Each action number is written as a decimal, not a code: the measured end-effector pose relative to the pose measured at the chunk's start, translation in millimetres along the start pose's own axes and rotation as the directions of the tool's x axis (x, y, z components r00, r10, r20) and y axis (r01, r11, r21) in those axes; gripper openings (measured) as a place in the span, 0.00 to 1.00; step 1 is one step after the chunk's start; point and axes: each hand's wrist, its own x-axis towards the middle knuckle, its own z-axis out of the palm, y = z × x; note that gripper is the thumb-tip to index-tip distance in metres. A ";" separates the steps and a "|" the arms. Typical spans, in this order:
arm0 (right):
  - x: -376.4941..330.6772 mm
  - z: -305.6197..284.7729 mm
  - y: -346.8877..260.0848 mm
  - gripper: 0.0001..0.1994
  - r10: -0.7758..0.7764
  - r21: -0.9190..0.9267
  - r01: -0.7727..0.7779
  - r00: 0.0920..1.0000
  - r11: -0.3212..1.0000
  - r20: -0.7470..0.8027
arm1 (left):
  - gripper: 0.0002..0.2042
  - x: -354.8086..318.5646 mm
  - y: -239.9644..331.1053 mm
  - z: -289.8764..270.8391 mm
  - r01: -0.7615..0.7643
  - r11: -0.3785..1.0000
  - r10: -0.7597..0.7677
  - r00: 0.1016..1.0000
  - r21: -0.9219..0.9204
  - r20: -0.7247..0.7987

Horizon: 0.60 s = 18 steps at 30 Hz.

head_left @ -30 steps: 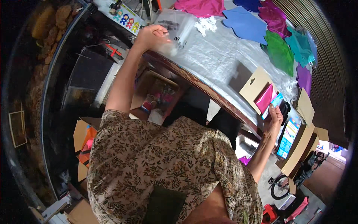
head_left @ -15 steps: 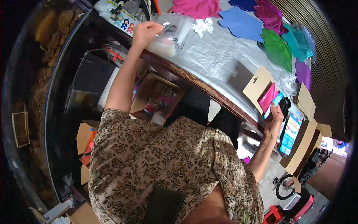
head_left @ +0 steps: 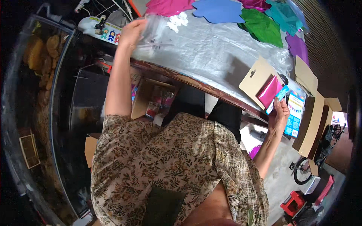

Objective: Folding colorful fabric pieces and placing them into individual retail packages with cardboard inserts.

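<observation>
- The worktop (head_left: 211,52), covered in a silvery plastic sheet, is the largest thing; one of it, with its wooden edge running toward the lower right
- Coloured foil shapes lie along its far side: I count two magenta (head_left: 167,5), one blue (head_left: 218,9), one green (head_left: 264,26), one teal (head_left: 283,11) and one purple (head_left: 298,47), plus one small white cut-out (head_left: 177,20)
- Brown cardboard backing cards: one with a hang hole (head_left: 254,77) lies at the near edge under a pink foil piece (head_left: 270,92); at least three more (head_left: 305,75) sit further right, though the rim bends them and the count is unsure
- One bright printed blue sheet (head_left: 295,113) lies just beside the right hand
- The left hand (head_left: 132,32) reaches to the far left corner, fingers closed around a clear plastic bag (head_left: 152,32), which is blurred; a judgement: the slick film could slip from that grip or drag on the sheet
- The right hand (head_left: 279,115) pinches one small blue card (head_left: 279,96) between thumb and fingers, touching the pink foil; held so near the edge, a loose pinch could drop it to the floor
</observation>
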 end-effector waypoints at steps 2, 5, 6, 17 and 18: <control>-6.0 -4.5 -1.0 0.09 -0.011 0.005 0.011 1.000 1.000 0.005 | 0.12 5.5 -6.9 -17.3 -0.042 0.907 0.083 0.994 -0.420 0.078; -11.0 -0.8 0.3 0.09 -0.025 0.006 0.025 1.000 1.000 -0.003 | 0.13 0.9 -13.9 -25.7 -0.017 0.858 0.086 0.990 -0.514 0.111; -11.9 0.5 -0.9 0.09 -0.034 0.002 0.034 0.999 0.999 -0.008 | 0.14 -3.7 -12.8 -23.3 0.014 0.907 0.042 0.992 -0.421 0.123; 11.5 29.9 6.6 0.13 0.050 0.115 -0.061 0.994 0.991 0.094 | 0.22 -13.4 -23.9 -15.0 0.237 0.627 0.090 0.924 -0.742 0.372; 12.1 32.3 7.4 0.13 0.059 0.127 -0.072 0.993 0.989 0.105 | 0.22 -14.9 -16.8 -12.6 0.229 0.645 0.102 0.920 -0.729 0.379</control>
